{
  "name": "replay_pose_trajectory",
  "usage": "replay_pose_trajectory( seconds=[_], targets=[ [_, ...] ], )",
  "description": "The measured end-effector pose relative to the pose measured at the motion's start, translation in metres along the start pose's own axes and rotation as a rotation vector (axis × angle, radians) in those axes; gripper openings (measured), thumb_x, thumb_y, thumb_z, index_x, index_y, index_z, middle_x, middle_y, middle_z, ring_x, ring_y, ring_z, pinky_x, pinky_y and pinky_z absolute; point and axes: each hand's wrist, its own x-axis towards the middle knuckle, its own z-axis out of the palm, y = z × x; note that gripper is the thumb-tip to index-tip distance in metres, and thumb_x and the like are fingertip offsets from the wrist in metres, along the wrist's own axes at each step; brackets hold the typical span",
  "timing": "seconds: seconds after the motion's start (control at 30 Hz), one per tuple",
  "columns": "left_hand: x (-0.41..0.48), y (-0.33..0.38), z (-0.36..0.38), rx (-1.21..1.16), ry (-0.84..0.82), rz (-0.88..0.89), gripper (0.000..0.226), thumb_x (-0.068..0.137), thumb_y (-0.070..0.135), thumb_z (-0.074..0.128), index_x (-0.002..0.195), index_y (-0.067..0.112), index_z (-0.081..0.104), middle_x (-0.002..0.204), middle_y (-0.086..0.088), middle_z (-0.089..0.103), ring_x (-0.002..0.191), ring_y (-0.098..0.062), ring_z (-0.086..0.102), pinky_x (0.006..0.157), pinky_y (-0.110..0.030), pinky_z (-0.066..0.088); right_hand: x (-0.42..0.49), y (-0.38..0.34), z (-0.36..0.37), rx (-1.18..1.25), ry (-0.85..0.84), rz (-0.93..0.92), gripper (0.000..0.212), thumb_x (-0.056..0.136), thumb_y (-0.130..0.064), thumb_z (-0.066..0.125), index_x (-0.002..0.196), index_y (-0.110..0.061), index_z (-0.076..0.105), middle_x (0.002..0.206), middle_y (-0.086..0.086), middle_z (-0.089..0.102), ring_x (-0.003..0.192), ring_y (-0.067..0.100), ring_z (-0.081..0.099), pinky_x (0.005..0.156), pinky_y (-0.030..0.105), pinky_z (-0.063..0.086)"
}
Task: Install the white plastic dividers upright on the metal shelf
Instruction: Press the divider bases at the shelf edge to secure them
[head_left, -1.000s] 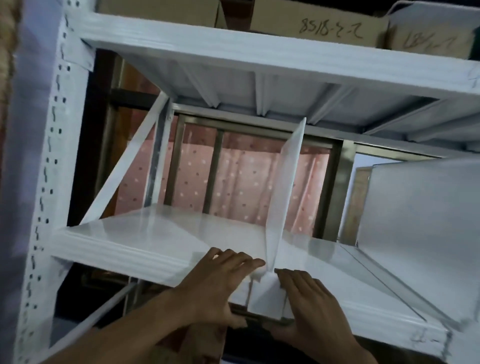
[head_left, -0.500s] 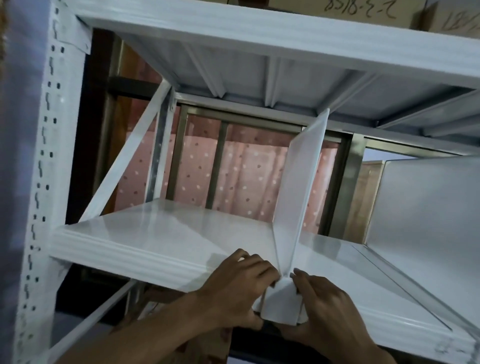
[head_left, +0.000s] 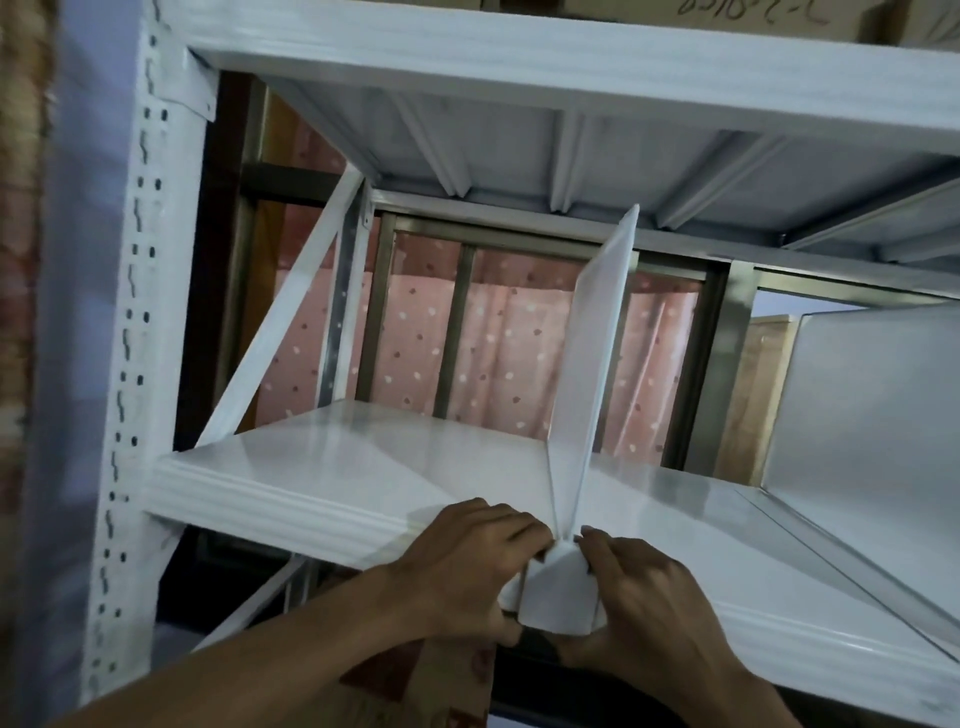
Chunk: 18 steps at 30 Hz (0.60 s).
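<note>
A white plastic divider (head_left: 592, 364) stands upright on the white metal shelf (head_left: 322, 467), seen nearly edge-on and running front to back. Its white front clip (head_left: 558, 597) hooks over the shelf's front lip. My left hand (head_left: 467, 566) grips the clip from the left side. From the right, my right hand (head_left: 654, 597) grips the same clip, fingertips pressed at the divider's base. A second white divider (head_left: 872, 415) stands upright at the far right of the shelf.
A perforated white upright post (head_left: 130, 364) bounds the shelf on the left, with a diagonal brace (head_left: 280, 332) behind. The upper shelf (head_left: 571, 62) carries cardboard boxes (head_left: 779, 15). Behind the rack hangs a pink dotted curtain (head_left: 498, 353) in a metal window frame.
The view has shifted so the rack sits lower and more to the right in frame. Both hands stay on the divider's front clip, closing in tighter around its base.
</note>
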Motion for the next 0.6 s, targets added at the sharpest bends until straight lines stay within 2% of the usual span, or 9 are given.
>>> replay_pose_trajectory(
  seconds=[0.13, 0.23, 0.37, 0.47, 0.53, 0.6],
  targets=[
    [-0.003, -0.003, 0.001, -0.026, -0.008, -0.022, 0.049, 0.055, 0.036, 0.087, 0.090, 0.019, 0.057, 0.081, 0.005, 0.064, 0.068, -0.013, 0.055, 0.060, -0.029, 0.047, 0.008, -0.007, -0.003, 0.027, 0.064, -0.029, 0.069, 0.009, -0.039, 0.089, 0.069, -0.008, 0.075, 0.057, -0.001, 0.068, 0.043, 0.013, 0.062, 0.047, 0.015, 0.043],
    [-0.006, -0.006, 0.003, -0.062, -0.006, -0.031, 0.051, 0.057, 0.037, 0.088, 0.096, 0.020, 0.059, 0.085, 0.004, 0.068, 0.071, -0.014, 0.060, 0.062, -0.030, 0.053, 0.010, -0.011, -0.002, 0.045, 0.054, -0.005, 0.071, 0.005, -0.040, 0.090, 0.067, -0.010, 0.073, 0.055, -0.001, 0.067, 0.041, 0.011, 0.061, 0.047, 0.014, 0.044],
    [-0.008, -0.007, 0.001, -0.048, -0.005, -0.047, 0.057, 0.059, 0.043, 0.086, 0.103, 0.026, 0.053, 0.089, 0.005, 0.069, 0.073, -0.014, 0.062, 0.060, -0.034, 0.055, 0.009, -0.013, -0.011, 0.006, -0.029, -0.012, 0.065, 0.026, -0.055, 0.087, 0.076, -0.019, 0.068, 0.058, -0.004, 0.063, 0.044, 0.013, 0.060, 0.041, 0.019, 0.044],
    [-0.011, -0.010, 0.000, -0.035, -0.028, -0.070, 0.060, 0.060, 0.048, 0.084, 0.109, 0.025, 0.057, 0.093, 0.007, 0.071, 0.076, -0.013, 0.065, 0.062, -0.032, 0.056, 0.012, -0.011, -0.012, -0.012, 0.040, -0.039, 0.067, 0.017, -0.057, 0.086, 0.069, -0.019, 0.070, 0.052, -0.008, 0.063, 0.040, 0.006, 0.056, 0.046, 0.014, 0.042],
    [-0.013, -0.013, -0.003, -0.056, -0.048, -0.089, 0.060, 0.063, 0.051, 0.083, 0.112, 0.025, 0.060, 0.096, 0.008, 0.072, 0.078, -0.010, 0.065, 0.066, -0.023, 0.054, 0.014, -0.012, -0.008, -0.010, 0.046, -0.023, 0.074, 0.022, -0.067, 0.080, 0.077, -0.018, 0.067, 0.056, -0.007, 0.064, 0.041, 0.008, 0.058, 0.043, 0.012, 0.042],
    [-0.014, -0.016, -0.006, -0.076, -0.060, -0.101, 0.058, 0.066, 0.051, 0.082, 0.112, 0.022, 0.063, 0.097, 0.008, 0.072, 0.079, -0.009, 0.064, 0.069, -0.015, 0.045, 0.015, -0.013, -0.002, -0.004, 0.058, -0.029, 0.078, 0.033, -0.074, 0.068, 0.087, -0.018, 0.060, 0.060, -0.005, 0.065, 0.043, 0.015, 0.060, 0.043, 0.017, 0.047]
  ],
)
